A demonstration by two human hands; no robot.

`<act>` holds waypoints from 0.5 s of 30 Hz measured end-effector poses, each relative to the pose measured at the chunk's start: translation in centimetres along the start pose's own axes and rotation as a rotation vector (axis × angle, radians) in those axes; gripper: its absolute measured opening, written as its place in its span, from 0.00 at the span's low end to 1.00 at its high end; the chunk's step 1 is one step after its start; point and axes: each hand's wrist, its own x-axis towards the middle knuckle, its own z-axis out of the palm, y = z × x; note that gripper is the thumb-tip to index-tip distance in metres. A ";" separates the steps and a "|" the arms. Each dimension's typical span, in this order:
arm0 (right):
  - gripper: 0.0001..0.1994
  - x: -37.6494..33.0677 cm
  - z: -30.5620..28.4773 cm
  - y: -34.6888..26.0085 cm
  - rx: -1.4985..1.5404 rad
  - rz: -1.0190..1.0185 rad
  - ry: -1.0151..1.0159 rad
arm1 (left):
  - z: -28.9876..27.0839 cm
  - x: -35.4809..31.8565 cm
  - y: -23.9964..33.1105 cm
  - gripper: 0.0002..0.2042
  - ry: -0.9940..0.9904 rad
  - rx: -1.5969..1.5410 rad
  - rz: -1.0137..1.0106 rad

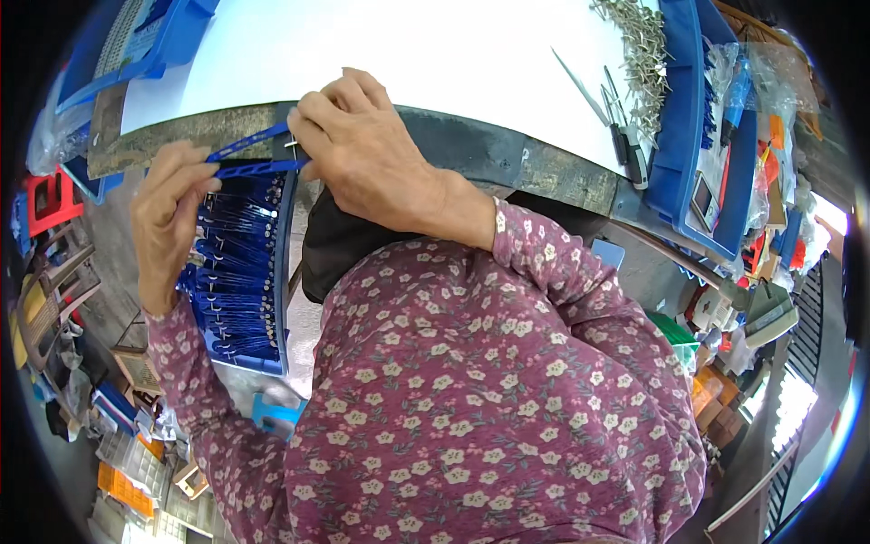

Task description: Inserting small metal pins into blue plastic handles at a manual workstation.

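Both pinched closed, upper left of frame: left hand (163,218) and right hand (372,163) hold blue perforated strapping (258,169) stretched between them, packed blue strips (237,272) just below!

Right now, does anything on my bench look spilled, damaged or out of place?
The bench's front edge looks scuffed, its dark coating patchy. The small metal parts lie loose beside the blue bin, though possibly deliberately.
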 end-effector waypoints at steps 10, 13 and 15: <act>0.25 -8.5 -9.4 1.7 -0.060 0.388 -0.093 | 9.0 5.5 5.7 0.04 -0.079 -0.165 0.471; 0.23 -5.8 -7.6 1.7 -0.015 0.314 -0.091 | 6.1 4.4 3.9 0.04 -0.032 -0.026 0.404; 0.19 -3.4 -4.5 1.7 0.067 0.245 -0.066 | 3.6 2.9 1.8 0.06 0.011 0.048 0.284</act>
